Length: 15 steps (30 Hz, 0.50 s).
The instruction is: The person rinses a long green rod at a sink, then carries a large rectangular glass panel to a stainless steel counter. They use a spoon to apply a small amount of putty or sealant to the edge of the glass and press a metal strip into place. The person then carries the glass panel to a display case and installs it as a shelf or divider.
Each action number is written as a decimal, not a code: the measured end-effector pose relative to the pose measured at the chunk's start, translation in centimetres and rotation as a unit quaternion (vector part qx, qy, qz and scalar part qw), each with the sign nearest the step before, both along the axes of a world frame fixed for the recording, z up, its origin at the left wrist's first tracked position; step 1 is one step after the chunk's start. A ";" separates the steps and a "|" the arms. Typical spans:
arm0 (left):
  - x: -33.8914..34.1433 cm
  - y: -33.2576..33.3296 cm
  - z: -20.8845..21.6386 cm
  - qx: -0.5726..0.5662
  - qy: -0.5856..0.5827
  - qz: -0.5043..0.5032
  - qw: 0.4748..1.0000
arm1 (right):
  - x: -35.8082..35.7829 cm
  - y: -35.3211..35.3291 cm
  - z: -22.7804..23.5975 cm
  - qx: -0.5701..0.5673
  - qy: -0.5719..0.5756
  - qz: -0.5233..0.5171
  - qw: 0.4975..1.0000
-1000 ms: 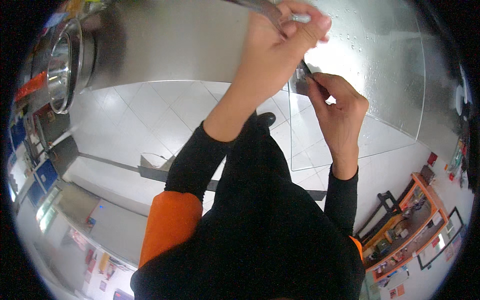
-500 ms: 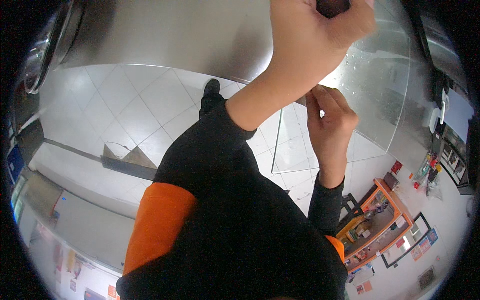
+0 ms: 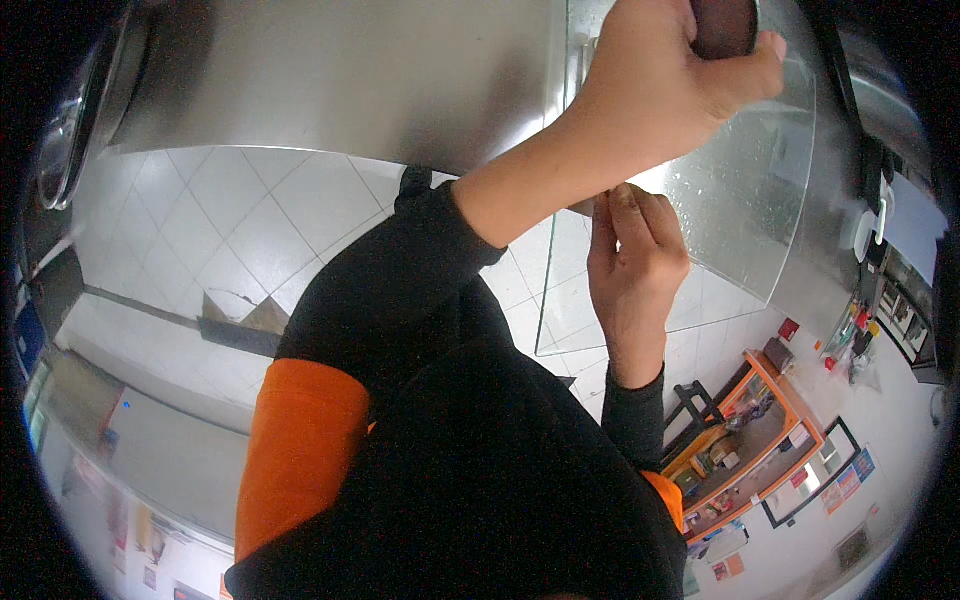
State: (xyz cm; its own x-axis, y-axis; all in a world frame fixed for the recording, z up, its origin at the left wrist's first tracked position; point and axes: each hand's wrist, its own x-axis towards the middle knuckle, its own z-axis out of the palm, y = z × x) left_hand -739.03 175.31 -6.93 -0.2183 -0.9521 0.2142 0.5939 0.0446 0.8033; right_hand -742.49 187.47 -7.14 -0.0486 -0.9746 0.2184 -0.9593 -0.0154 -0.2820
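My left hand [image 3: 665, 90] is closed around a smooth, dark brown object with a rounded edge [image 3: 726, 28] at the top of the view, where the frame cuts it off. Beneath this hand lies a clear glass sheet [image 3: 755, 210], wet with drops, partly on the steel counter [image 3: 350, 75] and partly jutting over its near edge. My right hand [image 3: 640, 245] is below my left wrist, over the overhanging glass. Its thumb and fingers are pinched together. Their tips are partly hidden by the left forearm, and what they hold cannot be made out.
White tiled floor [image 3: 290, 215] shows below the counter. To the lower right stands an orange-framed display case [image 3: 745, 450] with goods inside, beside a dark stool [image 3: 690, 410]. A round metal-rimmed thing [image 3: 75, 150] is at the far left.
My left hand has shifted right and slightly down, showing more of the dark brown object and the glass's left edge on the counter. My right hand has moved a little left and toward me.
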 end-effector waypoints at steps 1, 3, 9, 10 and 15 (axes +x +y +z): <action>-0.2 -0.2 -0.3 -0.009 0.024 -0.031 0.999 | 0.1 0.0 0.0 -0.002 0.000 -0.002 1.000; -0.2 -0.3 -0.4 -0.004 0.008 -0.082 0.997 | 0.5 0.0 -0.1 -0.008 -0.011 -0.020 1.000; -2.0 0.0 -0.5 -0.049 -0.043 -0.134 0.989 | 1.7 0.1 -0.2 -0.019 -0.016 -0.084 0.996; -2.4 -0.1 -0.9 -0.049 -0.055 -0.136 0.988 | 1.9 0.1 -0.1 -0.017 -0.020 -0.088 0.996; -2.9 0.0 -1.7 0.004 -0.041 -0.189 0.981 | 2.6 0.1 -0.3 -0.016 -0.033 -0.132 0.991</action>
State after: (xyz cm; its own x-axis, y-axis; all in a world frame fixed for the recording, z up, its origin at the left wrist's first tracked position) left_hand -741.89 175.34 -8.58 -0.5727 -0.8011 0.1739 0.5001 -0.1733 0.8485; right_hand -739.92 187.62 -7.48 -0.3162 -0.9185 0.2374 -0.9104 0.2233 -0.3483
